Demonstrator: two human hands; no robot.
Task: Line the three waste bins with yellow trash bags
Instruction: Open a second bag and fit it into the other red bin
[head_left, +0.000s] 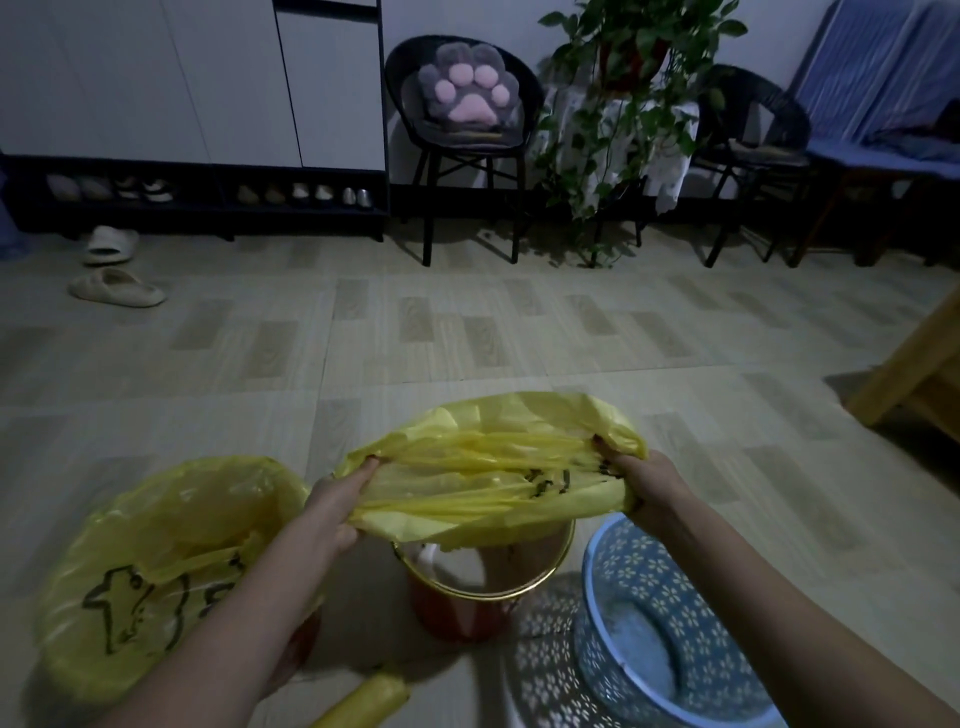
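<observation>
The floor (467, 332) is pale wood-pattern tile in a dim room. Along the far wall stand a white cabinet (208, 78) with shoes beneath it, 2 slippers (111, 270), a black chair (462, 140) holding a paw-shaped cushion (467, 85), a trailing plant (628, 93) and a second black chair (753, 145).

3 bins sit close together near the person. The left bin (156, 582) already wears a yellow liner over its rim. The middle red bin (467, 597), gold-rimmed, looks unlined, and a yellow bag (488, 467) is stretched wide just above it. The left hand (337, 504) and right hand (644, 483) each grip an edge of that bag, fingers curled into the plastic. The blue patterned bin (670, 623) on the right is bare inside. A yellow bag roll (369, 701) lies on the floor in front
</observation>
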